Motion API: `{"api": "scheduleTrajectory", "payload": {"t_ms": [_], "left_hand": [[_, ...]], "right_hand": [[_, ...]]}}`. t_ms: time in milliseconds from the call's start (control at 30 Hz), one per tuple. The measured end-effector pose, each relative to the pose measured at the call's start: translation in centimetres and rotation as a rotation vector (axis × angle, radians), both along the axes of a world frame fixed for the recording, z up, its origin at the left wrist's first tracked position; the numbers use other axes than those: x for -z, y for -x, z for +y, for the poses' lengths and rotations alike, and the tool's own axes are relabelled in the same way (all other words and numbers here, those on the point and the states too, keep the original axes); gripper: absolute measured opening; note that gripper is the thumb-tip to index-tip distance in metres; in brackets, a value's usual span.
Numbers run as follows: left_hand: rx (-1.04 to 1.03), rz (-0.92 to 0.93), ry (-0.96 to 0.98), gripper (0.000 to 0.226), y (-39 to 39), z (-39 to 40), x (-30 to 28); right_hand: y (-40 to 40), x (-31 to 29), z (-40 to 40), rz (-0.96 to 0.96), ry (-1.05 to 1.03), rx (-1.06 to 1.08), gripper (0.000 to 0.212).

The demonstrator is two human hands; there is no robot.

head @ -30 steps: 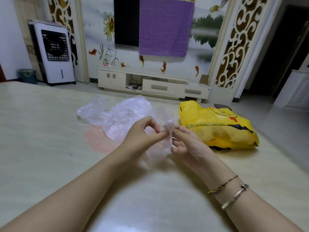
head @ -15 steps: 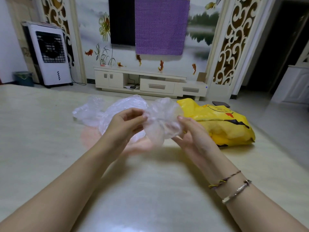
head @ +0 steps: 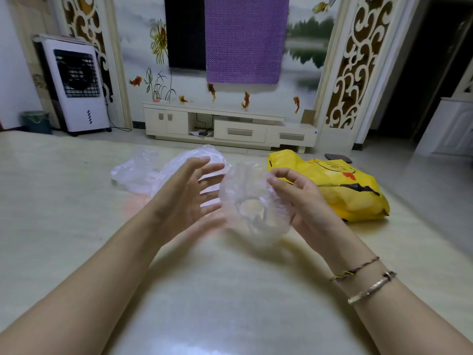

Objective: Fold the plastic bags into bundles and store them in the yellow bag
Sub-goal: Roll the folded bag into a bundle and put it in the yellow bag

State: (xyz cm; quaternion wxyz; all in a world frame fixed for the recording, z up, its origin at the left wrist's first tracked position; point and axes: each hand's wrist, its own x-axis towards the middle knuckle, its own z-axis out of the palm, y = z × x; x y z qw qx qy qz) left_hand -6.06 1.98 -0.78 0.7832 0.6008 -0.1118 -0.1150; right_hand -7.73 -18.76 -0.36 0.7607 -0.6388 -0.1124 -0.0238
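Note:
A clear plastic bag (head: 252, 203) is puffed into a round bundle above the table, between my two hands. My right hand (head: 299, 198) grips its right side, thumb and fingers curled round the film. My left hand (head: 189, 198) is just left of it, fingers spread and straight, blurred, fingertips at or near the plastic. Behind my left hand lies a heap of more clear plastic bags (head: 151, 172) on the table. The yellow bag (head: 343, 190), printed with a cartoon face, lies on its side to the right of my right hand.
The pale table (head: 230, 290) fills the foreground. A dark flat object (head: 337, 158) sits behind the yellow bag. Beyond the table stand a white TV cabinet (head: 230, 126) and a white air cooler (head: 76, 85).
Both hands lifted the bag off the table and spread it. My left hand let go and opened its fingers; my right hand keeps hold of the bag.

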Motion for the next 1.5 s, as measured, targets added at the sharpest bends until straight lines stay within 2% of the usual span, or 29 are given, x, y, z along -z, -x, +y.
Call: {"api": "scheduleTrajectory", "payload": {"t_ms": [100, 200, 300, 367, 433, 500, 600, 667, 767, 900, 1033, 1100, 1167, 1233, 1300, 1333, 1400, 1433, 1500], "left_hand": [[0.046, -0.087, -0.138, 0.055, 0.2, -0.4, 0.3], [0.053, -0.168, -0.204, 0.022, 0.6, -1.1, 0.6], [-0.159, -0.193, -0.168, 0.013, 0.5, -1.6, 0.5], [-0.312, -0.239, -0.122, 0.015, 0.2, -1.5, 0.4], [-0.416, -0.305, -0.092, 0.007, 0.0, -1.3, 0.3], [-0.484, -0.378, -0.084, 0.005, 0.0, -1.1, 0.2], [-0.581, -0.459, -0.157, 0.010, 0.3, -1.2, 0.1], [-0.665, -0.465, -0.252, 0.013, 0.4, -0.9, 0.1], [-0.712, -0.411, -0.479, 0.015, 0.1, 0.3, 0.2], [-0.596, -0.237, -0.791, 0.019, -0.3, 1.2, 0.5], [-0.287, -0.081, -1.117, 0.030, -0.1, 1.4, 0.9], [-0.238, -0.111, -1.314, 0.044, 0.2, 1.5, 0.9], [-0.368, -0.247, -1.473, 0.043, 0.3, 1.8, 0.8], [-0.443, -0.411, -1.381, 0.029, 0.2, 1.9, 0.6], [-0.322, -0.589, -1.173, 0.015, 0.1, 1.6, 0.6], [-0.211, -0.656, -1.139, 0.014, 0.2, 1.3, 0.7], [0.053, -0.661, -1.200, 0.038, 0.5, 0.5, 1.4], [0.173, -0.600, -1.257, 0.054, 0.6, 0.3, 1.8], [0.307, -0.461, -1.367, 0.077, 0.7, 0.2, 2.5]], "right_hand": [[0.2, 0.0, 0.1, -0.037, 0.025, -0.132, 0.006], [0.2, 0.2, 0.5, -0.047, 0.056, -0.134, 0.008], [0.0, 0.3, 0.8, 0.003, 0.060, -0.033, 0.017], [-0.3, 0.6, 0.9, 0.108, 0.046, -0.020, 0.035], [-0.5, 0.9, 1.1, 0.228, 0.069, -0.043, 0.048], [-0.3, 1.2, 1.4, 0.333, 0.073, -0.072, 0.037], [-0.1, 1.4, 1.8, 0.346, -0.002, -0.063, 0.018], [-0.4, 1.5, 1.9, 0.304, -0.042, 0.032, 0.019], [-1.3, 2.1, 1.7, 0.273, 0.050, 0.229, 0.016], [-1.8, 2.4, 1.3, 0.156, 0.481, 0.387, 0.020], [-2.1, 3.2, 0.7, 0.051, 0.862, 0.401, 0.017], [-1.9, 3.2, 0.4, 0.025, 0.952, 0.384, 0.012], [-1.2, 2.7, 0.4, -0.010, 1.036, 0.381, 0.018], [-0.6, 2.3, 0.4, -0.116, 1.138, 0.407, 0.026], [-0.1, 2.1, 0.6, -0.298, 1.201, 0.398, 0.029], [0.1, 2.0, 0.8, -0.386, 1.221, 0.352, 0.031], [0.5, 2.2, 1.1, -0.466, 1.298, 0.146, 0.039], [0.6, 2.5, 1.2, -0.445, 1.371, 0.007, 0.046], [0.6, 3.2, 1.2, -0.278, 1.544, -0.223, 0.058]]}}
